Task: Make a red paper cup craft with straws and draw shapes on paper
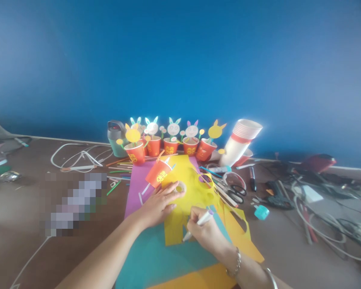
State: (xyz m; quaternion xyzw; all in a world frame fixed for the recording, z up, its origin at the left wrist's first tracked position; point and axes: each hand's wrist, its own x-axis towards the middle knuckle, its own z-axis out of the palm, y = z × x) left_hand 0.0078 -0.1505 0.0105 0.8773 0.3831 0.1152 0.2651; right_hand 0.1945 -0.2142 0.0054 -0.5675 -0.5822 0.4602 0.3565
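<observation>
My right hand [200, 226] grips a white marker [205, 218] with a purple end, its lower tip at the near edge of a yellow paper sheet [180, 212]. Flat on the same sheet rests my left hand [159, 205], fingers stretched out. Its fingertips touch or lie beside a small pale ring [179, 187], whose kind I cannot make out. Just beyond that hand a red paper cup [159, 172] leans over, with thin sticks in it. Teal paper [150, 255] and purple paper [131, 196] lie underneath.
Red cups with paper rabbit heads [173, 128] stand along the blue wall, beside stacked white cups [240, 138] and a bottle [117, 138]. Scissors [237, 194], a glue gun [278, 195] and tangled cables [321, 224] lie right. White cable [75, 160] lies left.
</observation>
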